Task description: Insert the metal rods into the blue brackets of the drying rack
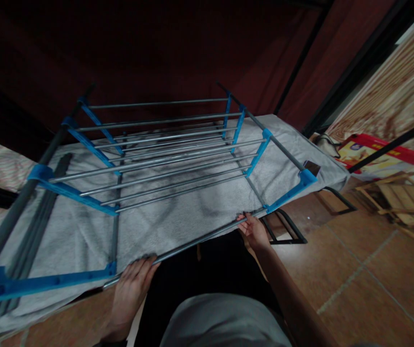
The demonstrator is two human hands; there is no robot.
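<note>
A rack frame of grey tubes with blue plastic brackets stands on a grey cloth. Several thin metal rods span between its left and right brackets. Along the near edge runs a loose-looking metal rod. My left hand is wrapped over that rod towards its left end, close to the near left blue bracket. My right hand pinches the rod near its right end, beside the near right blue bracket. Whether the rod's right end sits in that bracket I cannot tell.
Several grey tubes lie on the cloth at the left. A small dark object rests at its right edge. On the right are a red and yellow box and wooden slatted pieces. A dark red wall or curtain rises behind.
</note>
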